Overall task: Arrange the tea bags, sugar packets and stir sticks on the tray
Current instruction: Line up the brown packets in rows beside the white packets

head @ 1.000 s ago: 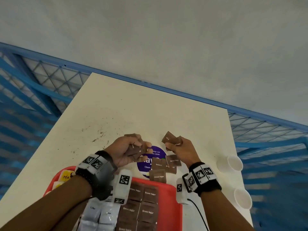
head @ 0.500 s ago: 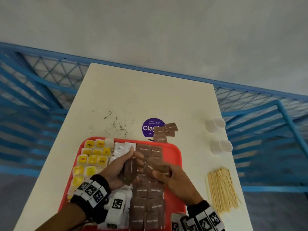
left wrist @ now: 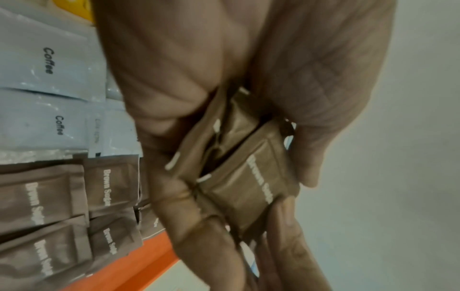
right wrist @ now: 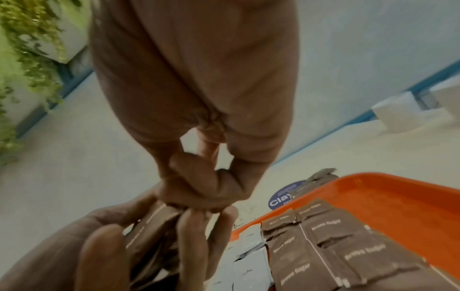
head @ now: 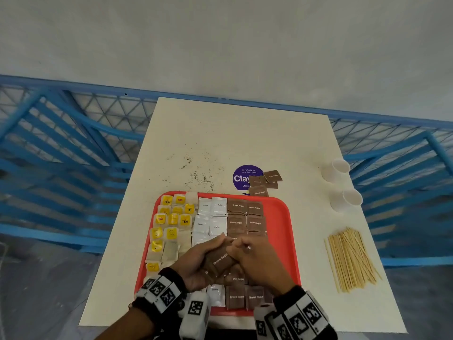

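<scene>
Holding brown sugar packets (head: 220,260) in both grips, left hand (head: 196,263) and right hand (head: 255,256), over a mostly filled tray (head: 282,217), while stir sticks (head: 350,260) and loose packets (head: 266,181) wait on the desk (head: 232,133) beyond them.

Glossy plastic tray (head: 282,217), wooden stir sticks (head: 349,258).

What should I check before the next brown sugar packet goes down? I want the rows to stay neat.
1. Left hand grips the bundle of brown sugar packets: ok.
2. Right hand pinches one packet from the bundle: cannot tell, its fingertips are hidden.
3. Free space on the tray to the right of the brown rows: ok.
4. Brown rows lie straight: ok at the far end, hidden under the hands nearer.
5. All brown packets collected: not ok, loose packets lie on the table beyond the tray.
6. Stir sticks on the tray: not ok, they lie on the table.
</scene>
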Available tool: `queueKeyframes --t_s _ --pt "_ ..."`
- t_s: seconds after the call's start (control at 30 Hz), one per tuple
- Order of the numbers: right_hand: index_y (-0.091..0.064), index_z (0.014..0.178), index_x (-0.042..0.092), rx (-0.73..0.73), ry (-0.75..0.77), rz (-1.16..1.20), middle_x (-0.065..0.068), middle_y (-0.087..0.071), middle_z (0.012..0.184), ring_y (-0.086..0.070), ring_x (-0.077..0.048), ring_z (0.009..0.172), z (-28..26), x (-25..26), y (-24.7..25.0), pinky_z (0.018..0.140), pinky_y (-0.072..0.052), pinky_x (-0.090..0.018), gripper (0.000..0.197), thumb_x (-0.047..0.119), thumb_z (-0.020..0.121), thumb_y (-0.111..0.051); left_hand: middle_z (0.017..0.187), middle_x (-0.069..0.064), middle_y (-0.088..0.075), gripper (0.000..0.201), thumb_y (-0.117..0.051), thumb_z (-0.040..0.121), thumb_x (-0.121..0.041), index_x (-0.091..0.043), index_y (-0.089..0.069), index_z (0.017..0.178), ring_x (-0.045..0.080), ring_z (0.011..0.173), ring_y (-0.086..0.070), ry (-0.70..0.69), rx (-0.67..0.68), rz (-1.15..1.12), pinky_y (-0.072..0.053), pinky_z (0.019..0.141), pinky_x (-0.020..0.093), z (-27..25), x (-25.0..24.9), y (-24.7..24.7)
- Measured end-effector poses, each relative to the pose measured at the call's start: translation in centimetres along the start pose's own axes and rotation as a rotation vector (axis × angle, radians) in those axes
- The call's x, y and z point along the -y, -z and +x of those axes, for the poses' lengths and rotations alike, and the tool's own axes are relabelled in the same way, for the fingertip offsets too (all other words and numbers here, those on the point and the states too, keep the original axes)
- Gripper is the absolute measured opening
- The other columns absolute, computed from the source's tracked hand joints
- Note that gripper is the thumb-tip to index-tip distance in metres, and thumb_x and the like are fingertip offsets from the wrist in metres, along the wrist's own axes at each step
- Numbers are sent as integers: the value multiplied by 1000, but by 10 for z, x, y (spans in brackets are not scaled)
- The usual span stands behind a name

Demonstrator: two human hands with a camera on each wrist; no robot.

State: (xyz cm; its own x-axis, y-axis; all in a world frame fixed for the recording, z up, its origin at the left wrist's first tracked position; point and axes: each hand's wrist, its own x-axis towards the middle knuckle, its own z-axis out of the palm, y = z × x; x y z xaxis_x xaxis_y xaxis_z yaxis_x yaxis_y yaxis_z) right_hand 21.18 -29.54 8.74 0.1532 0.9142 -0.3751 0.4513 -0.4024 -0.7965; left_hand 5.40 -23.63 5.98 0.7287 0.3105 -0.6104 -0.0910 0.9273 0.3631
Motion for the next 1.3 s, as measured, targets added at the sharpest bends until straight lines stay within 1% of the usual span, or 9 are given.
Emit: queueKeyframes --t_s 0.17,0.27,0.4,0.6,0.7,0.87,1.03,1.2,1.3 --pt "-65 77 11 59 -37 226 6 -76 91 -54 -7 42 -13 6 15 44 -41 -22 21 21 96 -64 95 19 -70 48 -42 99 -45 -14 -71 121 25 69 -70 -20 50 15 -53 46 27 -4 1 -4" --pt "-68 78 14 -103 -23 219 5 -72 73 -56 -3 52 -18 5 26 56 -44 -25 19 25 93 -67 96 17 -71 43 -41 98 -39 -18 -74 115 21 65 -68 -67 96 62 -49 44 25 -11 -1 -15" --pt "-68 85 5 -245 -66 427 -2 -65 58 -54 -11 48 -29 -1 35 50 -46 -23 14 17 91 -70 101 14 -72 18 -57 96 -19 -5 -66 93 15 51 -60 -228 16 307 -43 37 20 -6 -5 -28" --pt "-77 89 17 -243 -11 430 -2 -77 87 -73 -24 86 -25 -13 36 82 -59 -41 13 29 89 -71 70 22 -62 28 -71 89 -33 -7 -64 84 21 41 -45 -332 -161 644 -35 39 20 2 -8 -24" --pt "-78 88 12 -293 -36 520 -3 -78 85 -74 -24 84 -18 -14 40 82 -60 -41 12 23 89 -72 68 22 -62 29 -72 87 -36 -8 -64 81 22 47 -44 -334 -204 603 -36 44 22 5 -11 -24" --pt "-79 86 18 -107 -78 462 -1 -78 84 -74 -19 82 -10 -24 48 79 -59 -35 5 21 86 -75 65 19 -61 25 -76 79 -38 -16 -65 74 22 49 -46 -332 -293 518 -37 43 21 18 -16 -29" --pt "-77 83 14 -181 -155 396 -1 -76 76 -68 -15 67 33 -50 65 65 -55 -27 8 14 89 -72 76 13 -66 30 -73 85 -31 -4 -63 92 18 54 -57 -307 -343 396 -39 42 21 29 -17 -29" --pt "-71 77 -1 -221 -291 256 -3 -67 68 -56 -13 63 99 -91 74 67 -46 -30 18 15 87 -73 79 17 -62 27 -73 84 -32 -6 -65 84 23 61 -57 -267 -391 368 -40 42 22 23 -12 -13" --pt "-73 76 4 -175 -324 217 8 -66 59 -55 -2 55 123 -91 76 59 -44 -17 19 18 88 -72 80 14 -64 30 -71 82 -32 -4 -63 88 21 59 -60 -251 -405 337 -40 41 22 18 -10 -5"
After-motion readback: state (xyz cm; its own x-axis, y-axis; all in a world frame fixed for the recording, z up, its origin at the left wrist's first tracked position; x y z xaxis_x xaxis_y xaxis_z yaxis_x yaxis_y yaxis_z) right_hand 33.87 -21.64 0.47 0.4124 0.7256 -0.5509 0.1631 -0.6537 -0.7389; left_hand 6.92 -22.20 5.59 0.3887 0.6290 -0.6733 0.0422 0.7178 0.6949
